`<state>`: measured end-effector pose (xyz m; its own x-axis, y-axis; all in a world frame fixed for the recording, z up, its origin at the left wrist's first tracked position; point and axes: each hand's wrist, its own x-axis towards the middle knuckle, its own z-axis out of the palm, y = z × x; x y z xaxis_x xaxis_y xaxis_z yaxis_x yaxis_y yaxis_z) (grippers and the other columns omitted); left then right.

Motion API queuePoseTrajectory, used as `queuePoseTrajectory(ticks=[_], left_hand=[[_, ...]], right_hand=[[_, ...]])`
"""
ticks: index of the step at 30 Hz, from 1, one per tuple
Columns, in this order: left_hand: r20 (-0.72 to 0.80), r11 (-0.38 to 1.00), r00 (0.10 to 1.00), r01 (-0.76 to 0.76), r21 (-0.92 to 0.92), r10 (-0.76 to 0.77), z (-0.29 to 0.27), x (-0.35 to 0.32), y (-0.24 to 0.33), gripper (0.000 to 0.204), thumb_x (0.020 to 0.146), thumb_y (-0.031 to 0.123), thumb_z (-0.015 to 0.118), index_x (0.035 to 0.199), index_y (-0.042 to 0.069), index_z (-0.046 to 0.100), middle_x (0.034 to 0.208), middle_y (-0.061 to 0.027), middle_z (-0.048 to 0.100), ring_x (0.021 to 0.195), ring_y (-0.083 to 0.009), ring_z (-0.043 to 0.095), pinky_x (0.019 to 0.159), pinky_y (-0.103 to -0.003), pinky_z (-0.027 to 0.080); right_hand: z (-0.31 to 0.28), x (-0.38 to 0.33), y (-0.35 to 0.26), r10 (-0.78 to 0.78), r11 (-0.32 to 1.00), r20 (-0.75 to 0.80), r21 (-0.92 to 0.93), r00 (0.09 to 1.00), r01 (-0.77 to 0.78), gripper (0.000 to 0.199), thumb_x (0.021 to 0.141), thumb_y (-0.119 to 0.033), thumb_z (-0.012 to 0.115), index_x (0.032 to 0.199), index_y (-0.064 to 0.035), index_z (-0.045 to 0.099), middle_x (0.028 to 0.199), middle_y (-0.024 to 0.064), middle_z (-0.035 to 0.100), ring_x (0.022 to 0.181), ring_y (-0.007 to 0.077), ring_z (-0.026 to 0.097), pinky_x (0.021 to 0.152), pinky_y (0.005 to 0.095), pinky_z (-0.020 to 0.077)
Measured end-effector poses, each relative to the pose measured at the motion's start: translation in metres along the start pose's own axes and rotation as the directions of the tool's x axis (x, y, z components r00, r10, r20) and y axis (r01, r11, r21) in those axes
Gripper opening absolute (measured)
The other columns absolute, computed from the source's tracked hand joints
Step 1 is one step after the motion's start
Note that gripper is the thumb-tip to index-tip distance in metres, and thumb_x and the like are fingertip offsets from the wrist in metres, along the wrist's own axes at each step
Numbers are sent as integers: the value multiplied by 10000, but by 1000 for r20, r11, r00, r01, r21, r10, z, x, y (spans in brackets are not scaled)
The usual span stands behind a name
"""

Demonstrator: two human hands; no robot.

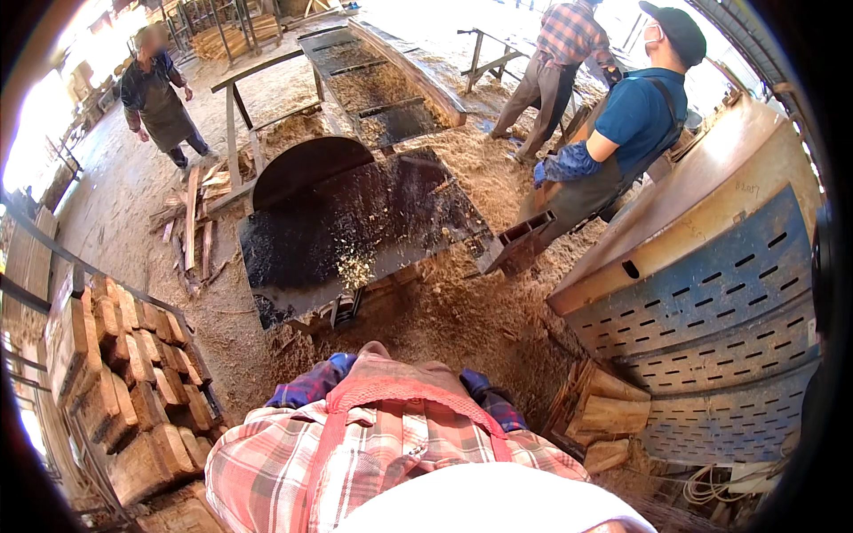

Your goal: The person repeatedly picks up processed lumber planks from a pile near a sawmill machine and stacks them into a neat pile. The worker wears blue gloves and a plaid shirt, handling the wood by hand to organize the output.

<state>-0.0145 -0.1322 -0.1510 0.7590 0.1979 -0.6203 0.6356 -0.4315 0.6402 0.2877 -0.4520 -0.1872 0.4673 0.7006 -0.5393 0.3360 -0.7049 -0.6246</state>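
Black surface point(306, 244) judged hvy., stiff; best held at edge. L/R fingers hidden, state can't be told.

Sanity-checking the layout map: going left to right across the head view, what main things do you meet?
Stacked timber → dark metal table → co-worker in the blue shirt → blue slotted panel.

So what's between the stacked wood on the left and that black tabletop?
In the head view, mostly a strip of floor strewn with sawdust separates the stacked wood from the black tabletop.
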Motion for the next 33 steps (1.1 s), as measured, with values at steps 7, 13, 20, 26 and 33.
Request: queuePoseTrajectory(ticks=[7,13,20,26,33], left_hand=[[1,993,998,-67,-96,67,-12,-17,20,410,788,338,628,1112,92,575,1025,-158,615,955,-270,590,805,-357,444],[4,997,999,-34,-67,35,-30,-44,58,431,801,337,615,1146,88,553,1047,-159,605,966,-263,583,813,-353,441],[-43,991,997,-73,-113,69,-42,-70,92,320,814,271,617,1094,117,616,983,-104,645,919,-210,601,784,-340,453],[-32,995,998,-49,-91,46,-35,-57,78,321,816,272,617,1097,117,613,990,-101,641,911,-199,597,780,-331,450],[-98,912,946,-325,-250,310,-22,-42,38,314,821,274,612,1093,117,614,990,-95,641,903,-189,593,781,-327,450]], right_hand=[[-10,-3,-12,-71,945,35,-319,997,79,238,814,-286,485,860,-80,594,915,209,584,843,364,560,699,412,427],[-3,4,-3,-24,983,2,-183,1000,24,255,823,-301,477,846,-76,596,867,199,594,785,288,570,679,396,419],[-5,-6,-9,-15,997,-6,-77,1000,15,259,810,-311,504,839,-75,607,883,210,597,793,303,580,670,410,429],[-13,-14,-24,-66,933,30,-354,997,72,263,796,-316,528,839,-72,617,910,220,599,824,353,591,670,427,443],[6,3,0,-79,978,-37,-198,996,70,300,872,-309,452,860,-63,623,821,141,620,732,233,567,659,388,432]])
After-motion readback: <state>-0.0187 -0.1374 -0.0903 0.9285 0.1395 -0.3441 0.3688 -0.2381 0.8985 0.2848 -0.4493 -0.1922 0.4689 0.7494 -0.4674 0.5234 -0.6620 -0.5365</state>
